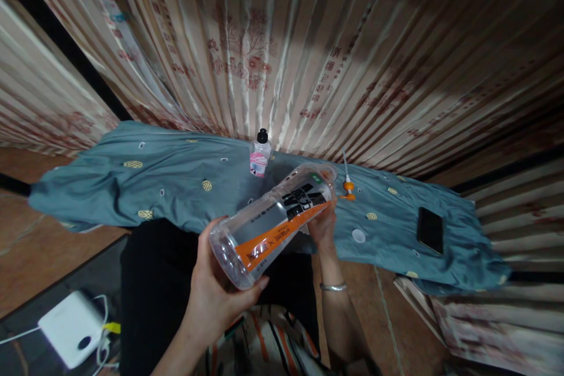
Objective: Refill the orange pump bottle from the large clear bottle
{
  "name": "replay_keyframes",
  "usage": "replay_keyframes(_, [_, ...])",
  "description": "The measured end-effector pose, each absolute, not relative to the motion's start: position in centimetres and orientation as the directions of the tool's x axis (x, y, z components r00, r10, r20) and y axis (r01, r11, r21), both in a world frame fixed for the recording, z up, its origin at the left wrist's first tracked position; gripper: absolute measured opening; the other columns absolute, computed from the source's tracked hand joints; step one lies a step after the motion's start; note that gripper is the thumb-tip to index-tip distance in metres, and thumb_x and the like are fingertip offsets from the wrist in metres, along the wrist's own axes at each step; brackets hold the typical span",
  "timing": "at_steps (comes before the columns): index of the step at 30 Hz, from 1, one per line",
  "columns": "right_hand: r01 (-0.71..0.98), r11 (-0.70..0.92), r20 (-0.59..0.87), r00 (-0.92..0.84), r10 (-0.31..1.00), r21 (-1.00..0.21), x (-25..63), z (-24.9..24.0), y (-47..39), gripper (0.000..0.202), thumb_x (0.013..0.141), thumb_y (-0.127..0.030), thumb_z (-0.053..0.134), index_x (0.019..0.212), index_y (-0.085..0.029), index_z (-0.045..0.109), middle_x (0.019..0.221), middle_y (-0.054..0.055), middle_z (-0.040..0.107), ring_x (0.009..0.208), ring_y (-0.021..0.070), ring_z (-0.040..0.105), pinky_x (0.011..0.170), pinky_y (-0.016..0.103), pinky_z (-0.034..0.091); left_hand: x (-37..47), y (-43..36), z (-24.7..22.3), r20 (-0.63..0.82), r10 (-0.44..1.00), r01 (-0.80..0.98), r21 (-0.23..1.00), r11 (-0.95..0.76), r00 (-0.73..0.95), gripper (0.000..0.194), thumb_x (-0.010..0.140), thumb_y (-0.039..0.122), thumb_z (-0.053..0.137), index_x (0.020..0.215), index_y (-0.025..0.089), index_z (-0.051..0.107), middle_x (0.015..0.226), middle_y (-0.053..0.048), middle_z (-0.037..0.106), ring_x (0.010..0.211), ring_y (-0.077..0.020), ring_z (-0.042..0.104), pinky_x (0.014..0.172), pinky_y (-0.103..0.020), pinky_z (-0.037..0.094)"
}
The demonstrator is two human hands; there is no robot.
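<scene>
Tilted across my lap is a large clear plastic bottle [268, 217] with an orange, black and grey label. My left hand [215, 288] wraps around its near, lower left end. At the far end, my right hand [324, 223] grips it from behind, its fingers partly hidden by the bottle. An orange pump head [349, 187] with a pale tube lies just beyond my right hand. Behind the large bottle stands a small clear bottle [259, 155] with a pink label and black cap. A small white round disc [358, 236] lies right of my right wrist.
A blue-green cloth [176, 158] with pineapple prints covers the narrow surface before me. A black phone [430, 229] lies at its right. Pleated patterned curtains [286, 41] hang directly behind. At lower left, a white box-shaped device [73, 329] with cables sits on a dark surface.
</scene>
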State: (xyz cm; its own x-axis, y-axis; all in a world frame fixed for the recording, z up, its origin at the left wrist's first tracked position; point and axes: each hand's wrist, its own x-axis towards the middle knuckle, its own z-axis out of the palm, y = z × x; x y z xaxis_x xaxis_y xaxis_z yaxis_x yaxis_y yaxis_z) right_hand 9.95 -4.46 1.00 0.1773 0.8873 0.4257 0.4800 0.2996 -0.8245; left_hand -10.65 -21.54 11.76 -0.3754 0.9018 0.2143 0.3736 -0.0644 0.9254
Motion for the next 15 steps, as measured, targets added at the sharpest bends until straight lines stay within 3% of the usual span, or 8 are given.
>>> replay_keyframes(4, [0.408, 0.270, 0.379, 0.212, 0.901, -0.872, 9.97, 0.93, -4.42, 0.047, 0.073, -0.043, 0.071, 0.112, -0.023, 0.053, 0.094, 0.006, 0.074, 0.087, 0.0249, 0.073, 0.080, 0.040, 0.061, -10.59, -21.65, 11.58, 0.240, 0.903, 0.380, 0.920, -0.094, -0.357, 0.081, 0.071, 0.034, 0.085, 0.138, 0.021, 0.043, 0.126, -0.009, 0.069, 0.115, -0.0264, 0.073, 0.097, -0.036, 0.061])
replay_keyframes(15, [0.429, 0.303, 0.413, 0.193, 0.890, -0.851, 9.82, 1.29, -4.44, 0.045, 0.074, -0.040, 0.070, 0.112, -0.022, 0.054, 0.093, 0.006, 0.072, 0.095, 0.0268, 0.072, 0.085, 0.042, 0.059, -10.27, -21.56, 11.82, 0.205, 0.891, 0.356, 0.933, -0.053, -0.406, 0.083, 0.065, 0.035, 0.086, 0.136, 0.019, 0.047, 0.123, -0.010, 0.069, 0.112, -0.0294, 0.074, 0.094, -0.040, 0.062])
